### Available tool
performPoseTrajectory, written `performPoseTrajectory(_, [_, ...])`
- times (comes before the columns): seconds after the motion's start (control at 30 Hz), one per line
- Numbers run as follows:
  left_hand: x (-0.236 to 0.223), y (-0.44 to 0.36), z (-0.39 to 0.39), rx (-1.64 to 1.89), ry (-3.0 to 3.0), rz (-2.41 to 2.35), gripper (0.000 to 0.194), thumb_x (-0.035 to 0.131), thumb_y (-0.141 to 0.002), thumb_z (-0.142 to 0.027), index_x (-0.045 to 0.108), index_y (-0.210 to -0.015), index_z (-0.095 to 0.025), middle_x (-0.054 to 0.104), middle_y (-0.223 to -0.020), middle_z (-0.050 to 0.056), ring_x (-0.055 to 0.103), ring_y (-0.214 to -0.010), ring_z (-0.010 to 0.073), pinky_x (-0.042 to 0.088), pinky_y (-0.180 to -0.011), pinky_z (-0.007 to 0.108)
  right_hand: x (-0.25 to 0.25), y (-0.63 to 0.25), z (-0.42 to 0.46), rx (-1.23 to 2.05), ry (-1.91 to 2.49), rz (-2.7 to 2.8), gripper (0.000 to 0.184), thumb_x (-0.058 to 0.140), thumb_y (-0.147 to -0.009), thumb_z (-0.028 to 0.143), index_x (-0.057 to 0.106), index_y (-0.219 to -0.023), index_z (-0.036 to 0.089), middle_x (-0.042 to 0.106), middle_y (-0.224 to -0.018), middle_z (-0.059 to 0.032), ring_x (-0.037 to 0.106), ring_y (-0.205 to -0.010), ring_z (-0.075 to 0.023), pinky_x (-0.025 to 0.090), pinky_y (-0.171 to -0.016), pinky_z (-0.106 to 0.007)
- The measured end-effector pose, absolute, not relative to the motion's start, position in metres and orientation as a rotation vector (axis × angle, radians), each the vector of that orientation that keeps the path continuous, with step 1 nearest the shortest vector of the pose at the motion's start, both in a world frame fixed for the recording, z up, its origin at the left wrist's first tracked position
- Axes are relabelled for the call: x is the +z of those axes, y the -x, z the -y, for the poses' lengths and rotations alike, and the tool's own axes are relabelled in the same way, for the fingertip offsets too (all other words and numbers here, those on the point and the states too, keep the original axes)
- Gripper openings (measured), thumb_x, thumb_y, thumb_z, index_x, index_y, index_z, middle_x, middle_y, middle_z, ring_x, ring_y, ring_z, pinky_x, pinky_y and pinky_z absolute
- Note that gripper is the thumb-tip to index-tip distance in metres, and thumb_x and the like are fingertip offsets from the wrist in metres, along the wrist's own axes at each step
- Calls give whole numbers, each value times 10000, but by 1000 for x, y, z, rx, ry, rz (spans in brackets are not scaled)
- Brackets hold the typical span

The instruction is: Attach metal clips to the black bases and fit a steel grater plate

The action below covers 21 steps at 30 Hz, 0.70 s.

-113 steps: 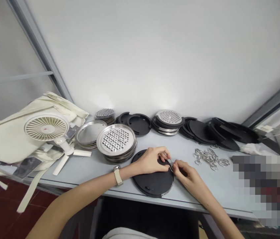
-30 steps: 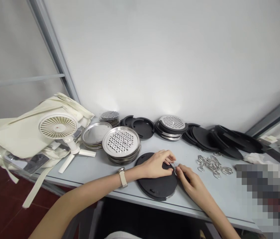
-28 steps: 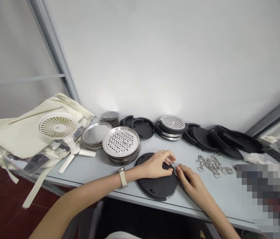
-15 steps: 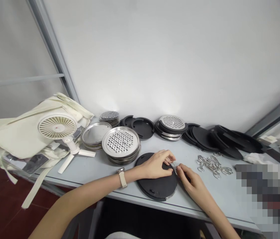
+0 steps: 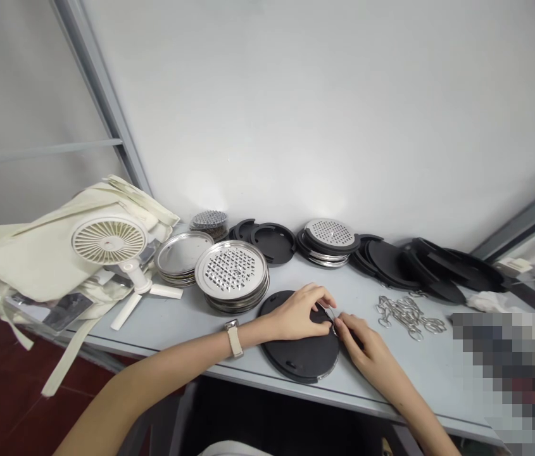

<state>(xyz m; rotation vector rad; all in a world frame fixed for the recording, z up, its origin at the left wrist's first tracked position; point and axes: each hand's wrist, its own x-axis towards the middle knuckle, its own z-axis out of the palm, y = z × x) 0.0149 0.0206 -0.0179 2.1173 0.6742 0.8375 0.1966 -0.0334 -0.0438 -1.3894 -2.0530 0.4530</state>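
A round black disc (image 5: 301, 356) lies flat on the grey table (image 5: 176, 320) near its front edge. My left hand (image 5: 299, 312) rests on top of the disc, wrist strapped with a pale watch, and its fingertips pinch a small metal ring clip (image 5: 330, 315) at the disc's right rim. My right hand (image 5: 365, 347) comes in from the right, with its fingers closed on the same clip. Both hands meet at that spot. The clip is mostly hidden by fingers.
A pile of loose metal clips (image 5: 408, 315) lies right of my hands. Stacked perforated steel plates (image 5: 232, 275) and plain steel plates (image 5: 181, 255) sit behind, with black discs (image 5: 412, 262) along the wall. A white fan (image 5: 108, 241) rests on a cream bag (image 5: 25, 263) at left.
Over the last second the hands stay at the disc's right rim, with only small finger shifts on the clip. The view has tilted slightly.
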Motion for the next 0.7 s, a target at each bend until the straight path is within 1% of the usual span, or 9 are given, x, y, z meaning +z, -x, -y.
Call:
performPoseTrajectory(0.13, [-17, -15, -20, 857, -2121, -655, 291, 627, -700, -98, 554, -967, -187, 572, -1037, 44, 559, -984, 178, 490, -840, 290, -42, -197, 35, 464, 1383, 2068, 340, 304, -979, 392, 499, -759, 221, 586, -707, -35, 537, -678, -204, 435, -673, -330])
performPoseTrajectory(0.23, [-17, -16, -20, 857, -2113, -661, 295, 628, -699, -86, 560, -967, -188, 581, -1030, 39, 564, -993, 183, 487, -843, 298, -42, -197, 36, 473, 1391, 2067, 335, 310, -981, 381, 500, -755, 222, 580, -695, -30, 529, -680, -204, 432, -671, -331])
performPoseTrajectory(0.57, [-19, -16, -21, 856, -2118, -658, 296, 609, -708, -95, 558, -986, -183, 578, -1018, 39, 583, -894, 152, 493, -824, 285, -42, -196, 36, 500, 1412, 2040, 341, 315, -983, 378, 450, -711, 222, 545, -664, -9, 517, -656, -193, 404, -653, -310])
performPoseTrajectory(0.7, [-17, -16, -20, 856, -2124, -654, 275, 604, -718, -98, 557, -977, -178, 581, -1019, 45, 581, -903, 156, 496, -810, 281, -43, -197, 36, 496, 1406, 2045, 331, 322, -982, 367, 438, -708, 222, 539, -664, -7, 509, -653, -190, 397, -660, -310])
